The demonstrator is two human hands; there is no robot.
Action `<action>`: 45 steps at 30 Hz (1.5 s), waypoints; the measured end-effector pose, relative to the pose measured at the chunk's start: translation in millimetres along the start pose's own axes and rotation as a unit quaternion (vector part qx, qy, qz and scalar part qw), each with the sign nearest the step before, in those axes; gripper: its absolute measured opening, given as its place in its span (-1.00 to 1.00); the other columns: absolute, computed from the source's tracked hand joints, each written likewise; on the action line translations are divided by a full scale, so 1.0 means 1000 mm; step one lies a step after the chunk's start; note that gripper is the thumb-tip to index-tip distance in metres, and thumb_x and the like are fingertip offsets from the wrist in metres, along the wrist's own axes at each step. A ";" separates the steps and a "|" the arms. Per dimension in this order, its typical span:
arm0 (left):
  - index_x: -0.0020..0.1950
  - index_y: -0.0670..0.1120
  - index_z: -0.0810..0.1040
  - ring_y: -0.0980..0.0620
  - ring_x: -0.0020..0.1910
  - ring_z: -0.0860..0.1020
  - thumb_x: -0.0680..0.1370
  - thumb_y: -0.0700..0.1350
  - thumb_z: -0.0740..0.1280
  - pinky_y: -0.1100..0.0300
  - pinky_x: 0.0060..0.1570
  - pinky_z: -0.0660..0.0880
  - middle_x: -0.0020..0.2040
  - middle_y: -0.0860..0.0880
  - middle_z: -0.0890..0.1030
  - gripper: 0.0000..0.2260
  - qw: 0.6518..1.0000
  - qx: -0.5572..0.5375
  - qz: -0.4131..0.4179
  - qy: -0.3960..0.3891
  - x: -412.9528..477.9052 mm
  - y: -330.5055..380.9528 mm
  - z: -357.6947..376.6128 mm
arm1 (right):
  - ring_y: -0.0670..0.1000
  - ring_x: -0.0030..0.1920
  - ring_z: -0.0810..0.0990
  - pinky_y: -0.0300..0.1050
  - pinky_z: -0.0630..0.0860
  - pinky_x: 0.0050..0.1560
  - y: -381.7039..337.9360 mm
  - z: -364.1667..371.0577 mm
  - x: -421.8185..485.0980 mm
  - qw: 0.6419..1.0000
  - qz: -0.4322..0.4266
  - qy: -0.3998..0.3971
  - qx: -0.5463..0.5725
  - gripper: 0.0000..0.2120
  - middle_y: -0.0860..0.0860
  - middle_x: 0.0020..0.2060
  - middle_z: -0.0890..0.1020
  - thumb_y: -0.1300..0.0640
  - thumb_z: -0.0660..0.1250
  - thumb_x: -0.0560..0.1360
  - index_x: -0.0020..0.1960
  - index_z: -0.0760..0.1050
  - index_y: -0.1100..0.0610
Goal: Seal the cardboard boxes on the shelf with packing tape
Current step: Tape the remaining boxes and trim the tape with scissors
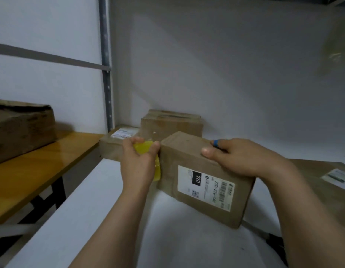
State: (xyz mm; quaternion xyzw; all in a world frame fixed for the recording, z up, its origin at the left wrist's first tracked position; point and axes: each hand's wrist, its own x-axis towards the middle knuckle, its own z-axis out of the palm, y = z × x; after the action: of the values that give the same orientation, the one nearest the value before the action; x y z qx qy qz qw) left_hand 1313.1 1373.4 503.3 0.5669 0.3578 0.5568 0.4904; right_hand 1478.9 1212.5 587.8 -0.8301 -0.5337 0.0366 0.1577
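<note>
While the left hand [137, 163] curls its fingers and thumb round a yellow roll of packing tape [145, 149], holding it against the left side of a brown cardboard box [187, 157] in the middle of the frame, the right hand [243, 157] clasps that box's upper end, thumb on the near edge and fingers over the top. A small blue object [216, 143] pokes out by the right forefinger; what it is cannot be told. The box sits askew on the white shelf [109, 209], and a white shipping label [206, 187] with barcodes and the number 220 covers its near face. Behind it, toward the upper middle, a second brown box [171, 122] stands by the grey wall [225, 64], with a flat brown carton [111, 147] just beside it at the left. Another flat labelled carton [326, 190] lies at the right edge. At the left of the frame a glossy orange-brown wooden surface [32, 175] carries a crumpled brown box [21, 130], and a grey metal upright [107, 74] rises behind the shelf's corner.
</note>
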 end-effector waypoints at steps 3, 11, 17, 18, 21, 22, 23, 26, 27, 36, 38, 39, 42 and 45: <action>0.05 0.27 0.39 -0.03 0.09 0.56 0.41 0.18 0.49 -0.16 0.17 0.51 0.04 0.17 0.55 -0.67 1.000 0.014 -0.005 -0.001 -0.001 0.000 0.000 | 0.02 0.51 0.32 0.02 0.26 0.47 -0.007 -0.007 0.007 0.998 0.005 -0.017 -0.059 -0.42 -0.09 0.50 0.39 -0.36 0.00 0.60 0.50 0.36 -0.14; 0.17 0.14 0.45 0.13 -0.06 0.55 0.60 0.12 0.29 -0.02 0.06 0.54 -0.06 0.18 0.55 -0.83 0.988 0.076 0.105 0.078 -0.009 0.015 -0.005 | -0.03 0.56 0.18 0.23 0.14 0.53 -0.011 0.004 0.010 0.986 -0.043 -0.066 -0.145 -0.21 -0.15 0.59 0.15 -0.46 0.08 0.52 0.63 -0.07 -0.20; 0.10 0.14 0.44 0.21 -0.06 0.60 0.60 0.04 0.28 -0.04 -0.08 0.59 -0.07 0.21 0.54 -0.91 0.950 -0.003 0.283 0.131 -0.013 0.074 -0.006 | 0.00 0.55 0.22 0.24 0.17 0.51 -0.017 0.006 0.022 0.986 -0.052 -0.068 -0.142 -0.21 -0.10 0.60 0.17 -0.49 0.06 0.51 0.63 -0.02 -0.19; 0.06 0.16 0.44 0.08 -0.05 0.65 0.61 0.04 0.27 -0.13 -0.08 0.62 -0.06 0.17 0.57 -0.94 0.956 -0.042 0.274 0.098 -0.014 0.083 -0.004 | 0.00 0.57 0.20 0.25 0.16 0.52 -0.016 0.006 0.021 0.988 -0.059 -0.050 -0.130 -0.16 -0.08 0.60 0.16 -0.55 0.04 0.45 0.62 -0.01 -0.21; 0.07 0.00 0.47 -0.02 -0.22 0.69 0.68 -0.06 0.22 -0.01 -0.20 0.62 -0.15 0.00 0.65 -0.94 0.969 -0.213 0.124 -0.026 -0.016 0.100 0.013 | -0.07 0.60 0.08 0.05 0.11 0.57 -0.020 0.004 0.003 0.988 -0.139 0.048 0.044 -0.17 -0.13 0.62 0.10 -0.48 0.28 0.40 0.58 0.10 -0.29; 0.10 -0.09 0.47 -0.01 -0.30 0.66 0.69 -0.07 0.19 0.03 -0.22 0.58 -0.19 -0.06 0.66 -0.88 0.958 -0.272 0.047 -0.075 -0.017 0.104 0.018 | -0.10 0.60 0.08 -0.02 0.12 0.55 -0.026 0.004 -0.004 0.976 -0.173 0.076 0.106 -0.18 -0.15 0.61 0.12 -0.39 0.41 0.39 0.55 0.14 -0.32; 0.11 -0.16 0.49 -0.01 -0.35 0.63 0.71 -0.04 0.17 0.05 -0.20 0.55 -0.23 -0.10 0.65 -0.79 0.936 -0.329 -0.029 -0.124 -0.018 0.108 0.023 | -0.10 0.58 0.13 -0.01 0.17 0.54 -0.033 0.004 -0.010 0.965 -0.201 0.102 0.134 -0.15 -0.16 0.58 0.18 -0.35 0.48 0.34 0.52 0.17 -0.31; -0.08 -0.21 0.59 -0.02 -0.35 0.65 0.71 0.11 0.10 0.04 -0.17 0.59 -0.28 -0.11 0.64 -0.53 0.860 -0.420 -0.173 -0.234 -0.026 0.112 0.031 | -0.08 0.41 0.36 0.12 0.34 0.43 -0.044 0.007 -0.012 0.955 -0.184 0.185 0.137 -0.06 -0.19 0.37 0.38 -0.37 0.54 0.19 0.45 0.23 -0.16; -0.17 -0.20 0.64 -0.04 -0.31 0.67 0.70 0.14 0.10 0.00 -0.11 0.59 -0.26 -0.12 0.64 -0.47 0.850 -0.425 -0.179 -0.254 -0.026 0.113 0.032 | -0.08 0.36 0.38 0.11 0.35 0.40 -0.044 0.007 -0.009 0.954 -0.166 0.207 0.136 -0.09 -0.18 0.30 0.39 -0.34 0.56 0.19 0.42 0.28 -0.10; 0.08 0.08 0.53 0.08 -0.22 0.34 0.45 0.12 0.50 0.13 -0.12 0.29 -0.11 0.01 0.44 -0.70 0.921 -0.136 -0.263 -0.254 0.014 0.137 0.018 | 0.10 -0.17 0.58 0.13 0.53 -0.13 -0.022 -0.013 0.004 0.935 -0.180 0.213 0.218 -0.68 0.12 -0.10 0.57 0.11 0.43 0.45 0.09 0.36 -0.05; 0.01 0.03 0.54 0.10 -0.24 0.29 0.42 0.07 0.55 0.15 -0.13 0.27 -0.15 0.03 0.40 -0.71 0.928 -0.122 -0.284 -0.209 0.021 0.138 0.022 | 0.03 -0.20 0.54 0.05 0.49 -0.18 -0.023 -0.017 0.008 0.931 -0.188 0.211 0.230 -0.67 0.11 -0.09 0.55 0.07 0.38 0.40 0.11 0.35 -0.04; -0.09 0.00 0.53 0.11 -0.27 0.30 0.44 0.03 0.54 0.17 -0.16 0.27 -0.19 0.05 0.40 -0.77 0.929 -0.118 -0.283 -0.206 0.023 0.138 0.024 | -0.03 -0.20 0.53 0.00 0.47 -0.18 -0.024 -0.020 0.011 0.931 -0.188 0.205 0.237 -0.63 0.08 -0.08 0.54 0.03 0.37 0.38 0.14 0.35 -0.04; -0.40 -0.05 0.53 0.11 -0.47 0.37 0.54 -0.16 0.42 0.26 -0.41 0.31 -0.39 0.04 0.44 -0.70 0.941 -0.108 -0.241 -0.211 0.030 0.130 0.032 | -0.10 -0.11 0.58 -0.13 0.54 -0.16 -0.023 -0.029 0.020 0.943 -0.163 0.183 0.225 -0.38 -0.07 0.00 0.51 -0.04 0.55 0.40 0.29 0.23 -0.12; -0.44 -0.09 0.54 0.09 -0.46 0.35 0.48 -0.26 0.42 0.34 -0.54 0.30 -0.44 -0.01 0.42 -0.71 0.964 -0.087 -0.199 -0.156 0.042 0.114 0.034 | -0.08 -0.08 0.56 -0.21 0.49 -0.24 -0.021 -0.032 0.028 0.957 -0.135 0.188 0.175 -0.27 -0.14 0.01 0.45 0.03 0.57 0.40 0.34 0.13 -0.11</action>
State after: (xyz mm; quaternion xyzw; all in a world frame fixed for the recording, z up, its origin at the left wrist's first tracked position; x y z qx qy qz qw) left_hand 1335.7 1378.0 627.5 0.5198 0.3325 0.3817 0.6882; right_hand 1479.8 1238.6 627.6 -0.7015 -0.5868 -0.0486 0.4016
